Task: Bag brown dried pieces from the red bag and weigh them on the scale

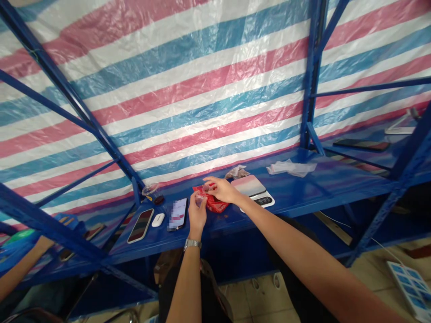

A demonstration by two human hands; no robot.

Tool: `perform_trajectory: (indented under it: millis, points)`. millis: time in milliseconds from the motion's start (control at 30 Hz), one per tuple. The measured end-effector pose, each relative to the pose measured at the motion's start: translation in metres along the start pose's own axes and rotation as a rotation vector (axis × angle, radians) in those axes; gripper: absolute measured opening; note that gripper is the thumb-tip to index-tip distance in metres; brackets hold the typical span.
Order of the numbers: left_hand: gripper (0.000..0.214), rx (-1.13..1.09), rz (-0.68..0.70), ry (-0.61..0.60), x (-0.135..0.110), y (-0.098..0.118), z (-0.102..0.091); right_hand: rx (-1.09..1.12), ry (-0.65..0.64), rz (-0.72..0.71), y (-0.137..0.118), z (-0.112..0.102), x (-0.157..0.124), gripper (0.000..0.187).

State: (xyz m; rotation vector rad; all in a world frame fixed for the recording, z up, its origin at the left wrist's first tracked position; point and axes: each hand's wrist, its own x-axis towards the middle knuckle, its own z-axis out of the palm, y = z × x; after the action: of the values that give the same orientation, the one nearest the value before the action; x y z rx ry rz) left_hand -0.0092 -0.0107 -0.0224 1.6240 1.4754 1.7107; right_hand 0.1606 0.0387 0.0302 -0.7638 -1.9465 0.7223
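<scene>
Both of my hands are over a red plastic bag (pixel 217 205) lying on the blue shelf. My right hand (pixel 222 190) reaches in from the right, its fingers closed on a small, round, translucent pinkish cup (pixel 206 188). To the left of it, my left hand (pixel 197 214) has thumb and fingers curled together around something clear, like thin plastic, too small to name. A silver watch (pixel 193 243) circles my left wrist. Right of the bag stands a white digital scale (pixel 264 200) with a flat pinkish-grey plate (pixel 247 185). What the red bag contains is mostly hidden.
A lit phone (pixel 178 214), a white earbud case (pixel 158 220) and a dark phone (pixel 141 225) lie at left. Behind them is a clear cup (pixel 153 194). Clear bags (pixel 292 168) lie at right. Blue posts (pixel 309 89) frame the shelf. Another person's arm (pixel 27 264) appears at far left.
</scene>
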Motion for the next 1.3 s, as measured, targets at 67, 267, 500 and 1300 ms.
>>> perform_trajectory:
  millis: [67, 267, 500, 1300]
  points:
    - [0.039, 0.012, -0.003, 0.004, 0.001, -0.004, 0.008, -0.090, -0.016, -0.037, -0.007, -0.003, -0.004, 0.057]
    - [0.041, 0.115, 0.062, -0.001, 0.002, -0.013, 0.020, -0.344, -0.072, -0.058, -0.007, -0.012, -0.009, 0.060]
    - [0.047, 0.199, 0.114, -0.045, 0.001, -0.015, 0.024, -0.510, -0.156, -0.191, -0.008, -0.010, -0.011, 0.055]
    - [0.040, -0.059, -0.015, -0.102, -0.005, -0.002, 0.019, -0.322, -0.088, -0.294, -0.018, 0.000, -0.012, 0.067]
